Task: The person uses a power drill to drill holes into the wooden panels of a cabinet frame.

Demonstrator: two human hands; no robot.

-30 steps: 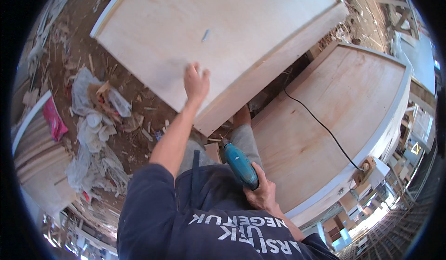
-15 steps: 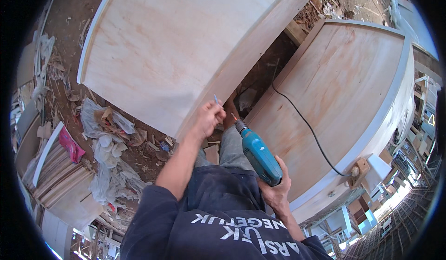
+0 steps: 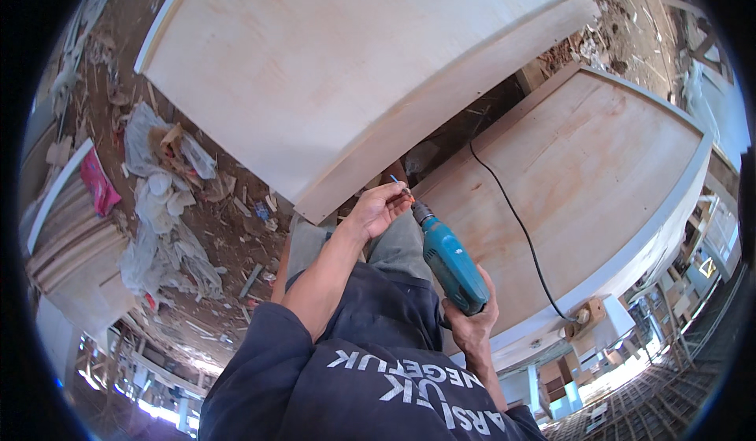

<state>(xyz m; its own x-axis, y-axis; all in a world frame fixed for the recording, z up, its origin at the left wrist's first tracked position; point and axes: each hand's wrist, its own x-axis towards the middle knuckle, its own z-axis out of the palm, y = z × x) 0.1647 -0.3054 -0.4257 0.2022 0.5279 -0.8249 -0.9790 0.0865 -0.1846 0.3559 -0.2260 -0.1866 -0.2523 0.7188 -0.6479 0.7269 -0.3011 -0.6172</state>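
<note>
My right hand (image 3: pixel 474 319) is wrapped round the handle of a teal power drill (image 3: pixel 455 266), its dark chuck (image 3: pixel 422 212) pointing up and to the left. At the drill's nose, my left hand (image 3: pixel 381 209) is closed in a pinch, with a thin blue stick-like piece (image 3: pixel 394 178) poking out above the fingers. Its fingertips are at a small orange-red tip (image 3: pixel 409 198) in front of the chuck; whether they touch it I cannot tell. Just beyond my hands lies the near side of a large pale wooden panel box (image 3: pixel 339 181).
A second wooden panel piece (image 3: pixel 567 197) lies at the right, with a black cord (image 3: pixel 516 213) across it to a wooden socket block (image 3: pixel 584 315). Plastic bags (image 3: pixel 161 228) and wood scraps litter the ground at the left, beside stacked boards (image 3: pixel 83 232).
My left hand has moved right, from beside the drill to its tip, with the blue piece still in it. The drill stays in my right hand. The whole view has shifted somewhat.
</note>
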